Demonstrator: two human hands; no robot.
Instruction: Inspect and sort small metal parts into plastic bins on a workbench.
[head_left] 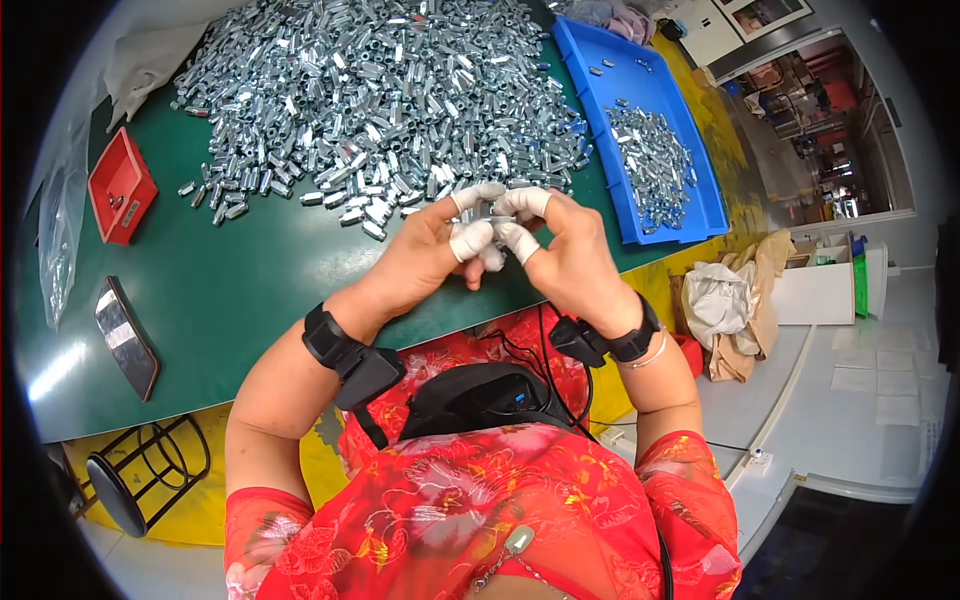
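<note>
My left hand [415, 258] and my right hand [577, 255] meet over the table's near edge, with white finger covers on the thumbs and fingers. Pinched between their tips is a small silvery metal part [492, 219], mostly hidden by the fingers; it looks like one of the hex coupling nuts. Just beyond them a large heap of shiny hex coupling nuts [380, 95] spreads over the green table [260, 300]. To the right, a blue tray [617, 185] holds a smaller pile of similar metal pieces.
On the left lie a red bin [140, 190] with a few small pieces and a dark phone-like slab [127, 340]. A black stool [118, 492] stands below the table's left edge. Crumpled bags [722, 300] sit at the right. A black cable runs beside my waist.
</note>
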